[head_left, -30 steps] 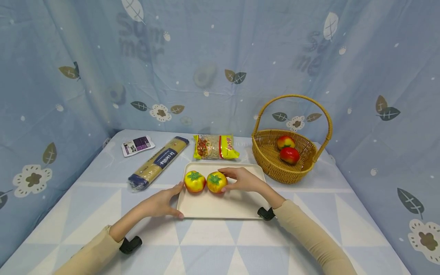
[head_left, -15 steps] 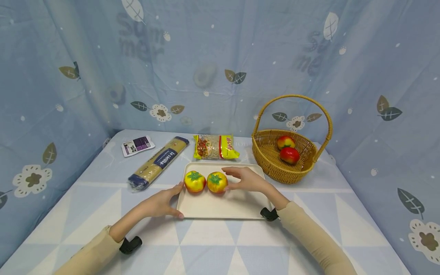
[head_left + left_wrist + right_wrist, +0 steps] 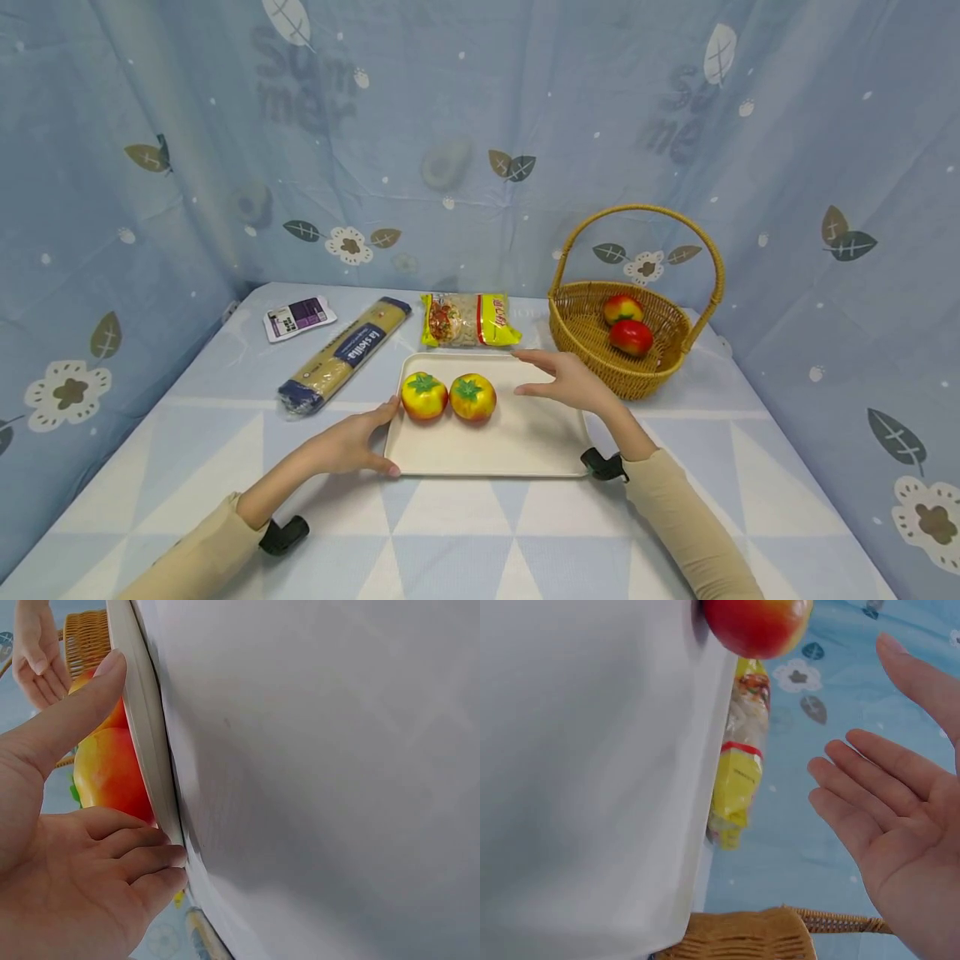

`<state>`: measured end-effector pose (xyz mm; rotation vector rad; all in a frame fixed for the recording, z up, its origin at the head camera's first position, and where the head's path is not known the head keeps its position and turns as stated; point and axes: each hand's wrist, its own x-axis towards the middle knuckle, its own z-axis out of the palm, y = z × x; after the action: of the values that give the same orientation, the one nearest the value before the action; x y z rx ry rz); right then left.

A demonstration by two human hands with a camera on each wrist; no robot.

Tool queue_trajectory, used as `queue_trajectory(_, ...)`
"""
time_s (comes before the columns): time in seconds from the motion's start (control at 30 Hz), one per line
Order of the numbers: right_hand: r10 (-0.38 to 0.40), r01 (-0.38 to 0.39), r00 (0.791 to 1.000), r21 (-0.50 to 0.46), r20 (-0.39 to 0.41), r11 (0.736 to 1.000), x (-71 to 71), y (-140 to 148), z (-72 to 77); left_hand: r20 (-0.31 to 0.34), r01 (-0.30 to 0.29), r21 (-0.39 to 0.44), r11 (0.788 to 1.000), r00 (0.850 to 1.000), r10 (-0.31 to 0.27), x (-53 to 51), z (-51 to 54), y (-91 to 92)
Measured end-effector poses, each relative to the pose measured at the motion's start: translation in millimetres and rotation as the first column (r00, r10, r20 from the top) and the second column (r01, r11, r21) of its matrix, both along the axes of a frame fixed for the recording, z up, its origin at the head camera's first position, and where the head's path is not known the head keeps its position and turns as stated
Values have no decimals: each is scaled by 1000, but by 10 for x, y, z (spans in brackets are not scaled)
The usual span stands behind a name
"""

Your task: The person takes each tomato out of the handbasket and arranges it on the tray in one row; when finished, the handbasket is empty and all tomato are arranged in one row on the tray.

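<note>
On the cream tray (image 3: 517,442), a yellow-and-red fruit with a green leafy top (image 3: 424,397) sits at the left. A second such fruit (image 3: 473,398) is right beside it. My left hand (image 3: 348,442) rests at the tray's left edge, thumb near the front corner and fingers farther back; the left wrist view shows its fingertips touching the rim (image 3: 146,727). Over the right part of the tray hovers my right hand (image 3: 572,383), fingers extended and thumb apart, holding nothing. The right wrist view shows its bare palm (image 3: 907,817), away from a fruit (image 3: 757,622).
A wicker basket (image 3: 600,367) with a tall handle stands behind right, holding two red-and-yellow fruits (image 3: 630,337). Behind the tray lies a yellow food bag (image 3: 471,320). Farther left are a long pasta pack (image 3: 345,356) and a small white-and-purple packet (image 3: 299,318).
My right hand has let go of the right-hand fruit and drawn away to the right, over the tray. Both fruits and my left hand stay in place.
</note>
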<state>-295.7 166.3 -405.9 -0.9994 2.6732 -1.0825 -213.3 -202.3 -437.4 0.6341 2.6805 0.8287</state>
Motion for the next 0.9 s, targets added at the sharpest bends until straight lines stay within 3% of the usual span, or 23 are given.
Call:
queue_trajectory(0.4, -113, 108, 992, -90, -52, 990, -52, 222, 166, 3, 4, 11, 1000, 1000, -4, 1, -3, -17)
queue_trajectory(0.63, -240, 232, 968, -114, -68, 966, -91, 409, 239, 3, 13, 17, 1000, 1000, -13, -4, 2, -21)
queue_trajectory(0.9, -317, 306, 942, -107, -108, 946, -153, 559, 200, -7, 24, 18, 1000, 1000, -24, 2, -11, -23)
